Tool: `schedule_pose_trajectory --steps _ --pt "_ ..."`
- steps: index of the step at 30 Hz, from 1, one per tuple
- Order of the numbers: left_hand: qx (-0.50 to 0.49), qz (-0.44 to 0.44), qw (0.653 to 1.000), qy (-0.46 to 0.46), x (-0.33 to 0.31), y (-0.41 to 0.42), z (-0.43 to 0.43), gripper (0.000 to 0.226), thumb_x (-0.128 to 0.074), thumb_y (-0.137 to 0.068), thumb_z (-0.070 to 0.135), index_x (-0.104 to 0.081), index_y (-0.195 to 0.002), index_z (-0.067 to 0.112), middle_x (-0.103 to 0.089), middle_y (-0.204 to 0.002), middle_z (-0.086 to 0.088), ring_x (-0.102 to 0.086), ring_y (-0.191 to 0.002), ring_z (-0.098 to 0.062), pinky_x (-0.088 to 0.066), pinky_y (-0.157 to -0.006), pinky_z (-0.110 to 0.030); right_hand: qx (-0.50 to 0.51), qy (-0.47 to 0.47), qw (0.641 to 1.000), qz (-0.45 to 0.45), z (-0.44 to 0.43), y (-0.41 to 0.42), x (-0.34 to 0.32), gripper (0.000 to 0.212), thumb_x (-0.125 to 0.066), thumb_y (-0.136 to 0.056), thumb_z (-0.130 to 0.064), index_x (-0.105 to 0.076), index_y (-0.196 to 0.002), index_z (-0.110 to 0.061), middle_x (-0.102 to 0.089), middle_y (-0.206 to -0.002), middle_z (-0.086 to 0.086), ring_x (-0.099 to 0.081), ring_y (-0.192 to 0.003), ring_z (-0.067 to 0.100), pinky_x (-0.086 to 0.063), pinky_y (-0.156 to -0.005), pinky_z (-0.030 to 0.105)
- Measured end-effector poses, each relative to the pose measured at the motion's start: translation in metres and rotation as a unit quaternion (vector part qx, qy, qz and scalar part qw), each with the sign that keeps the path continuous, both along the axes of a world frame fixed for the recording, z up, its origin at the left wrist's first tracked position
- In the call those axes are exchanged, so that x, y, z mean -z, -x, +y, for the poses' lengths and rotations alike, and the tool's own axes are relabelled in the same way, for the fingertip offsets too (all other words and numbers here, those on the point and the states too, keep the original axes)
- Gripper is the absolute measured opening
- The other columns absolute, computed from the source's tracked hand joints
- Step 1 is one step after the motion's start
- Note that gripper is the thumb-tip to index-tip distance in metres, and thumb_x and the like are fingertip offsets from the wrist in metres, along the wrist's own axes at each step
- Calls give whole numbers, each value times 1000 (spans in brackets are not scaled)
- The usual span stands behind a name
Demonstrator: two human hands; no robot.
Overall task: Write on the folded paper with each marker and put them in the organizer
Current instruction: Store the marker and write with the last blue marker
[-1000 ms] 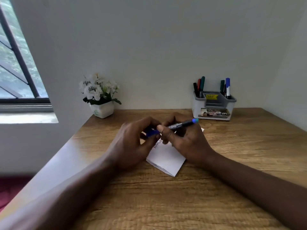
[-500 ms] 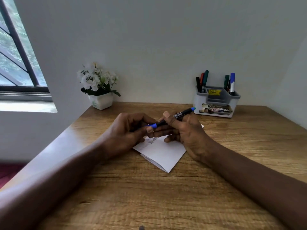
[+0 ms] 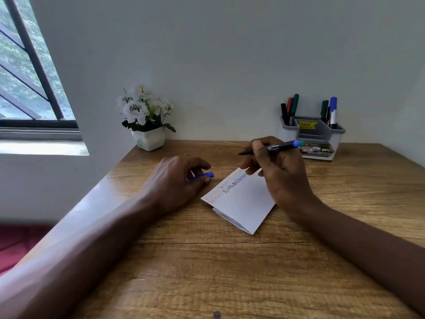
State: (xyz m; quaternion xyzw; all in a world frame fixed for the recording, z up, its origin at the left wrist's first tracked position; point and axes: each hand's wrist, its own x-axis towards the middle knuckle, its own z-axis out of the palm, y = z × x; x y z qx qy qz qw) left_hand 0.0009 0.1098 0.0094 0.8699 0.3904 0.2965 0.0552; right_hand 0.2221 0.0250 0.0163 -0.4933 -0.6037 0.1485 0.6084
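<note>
A folded white paper lies on the wooden desk, with lines of writing along its upper left edge. My right hand grips an uncapped black marker with a blue end, held level above the paper's far corner, tip pointing left. My left hand rests on the desk left of the paper and pinches the blue cap. The grey organizer stands at the back right, holding several markers.
A white pot of white flowers sits at the desk's back left corner against the wall. A window is at the far left. The desk's left edge runs diagonally beside my left forearm.
The cap has come off the marker. My left hand moved left with the cap, and my right hand moved right and up with the marker. The paper's writing is now uncovered.
</note>
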Motion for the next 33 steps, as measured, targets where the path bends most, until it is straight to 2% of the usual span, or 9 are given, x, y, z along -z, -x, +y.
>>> schedule_pose_trajectory --steps 5,7,10,15,18,21,24,26,33 --pt "-27 21 999 3 -2 2 2 24 -72 -87 47 -72 -108 36 -70 -92 21 -62 -82 0 -56 -77 -34 60 31 955 -289 -3 -24 -2 15 -61 -100 -29 -71 -111 -27 -74 -107 -13 -66 -92 3 -54 -72 23" --pt "-27 28 999 9 -2 3 3 24 -71 -87 49 -72 -108 38 -67 -89 24 -61 -81 3 -56 -77 -36 57 72 922 -377 -6 -36 3 21 -60 -100 -31 -67 -120 -34 -71 -119 -12 -61 -97 2 -45 -73 16" --pt "-36 43 998 19 -1 3 4 37 -64 -85 62 -68 -113 39 -62 -96 23 -61 -90 -3 -55 -84 -41 34 150 877 -456 -7 -42 10 31 -58 -98 -43 -57 -129 -45 -64 -132 -12 -54 -108 6 -48 -85 28" --pt "-66 111 985 115 2 2 5 95 -32 -69 98 -48 -141 38 -46 -148 9 -48 -131 -16 -42 -108 -51 21 144 891 -429 -4 -36 14 37 -55 -93 -57 -54 -129 -50 -61 -133 -17 -49 -113 2 -47 -92 32" --pt "-53 151 977 139 2 1 6 110 -27 -66 101 -38 -150 31 -36 -157 8 -41 -138 -15 -30 -117 -49 13 137 895 -425 -6 -32 11 35 -61 -92 -58 -60 -125 -46 -62 -128 -21 -50 -110 0 -45 -87 28" --pt "-37 175 972 154 0 1 5 116 -26 -63 101 -32 -155 29 -31 -160 9 -38 -141 -14 -21 -122 -50 -9 109 914 -390 -4 -28 4 21 -63 -94 -49 -70 -108 -35 -71 -107 -17 -61 -94 1 -50 -76 24" --pt "-30 181 967 174 -3 1 5 120 -27 -60 100 -26 -158 30 -23 -165 9 -32 -146 -14 -17 -123 -52 -85 149 978 -120 11 -22 -7 22 -52 -105 -25 -74 -104 -19 -76 -84 5 -71 -78 12 -54 -63 24" --pt "-27 186 966 179 -3 1 5 121 -28 -60 99 -24 -159 31 -19 -167 8 -26 -149 -15 -13 -124 -51 -139 199 970 27 18 -19 -10 26 -48 -106 -16 -73 -109 -8 -77 -87 15 -72 -78 24 -53 -59 29" --pt "-20 182 965 190 -4 2 7 111 -35 -67 95 -24 -158 34 -18 -167 9 -28 -148 -15 -14 -124 -51 -93 232 968 10 26 -21 1 6 -68 -93 -9 -73 -95 -5 -78 -75 12 -74 -66 21 -58 -57 24"
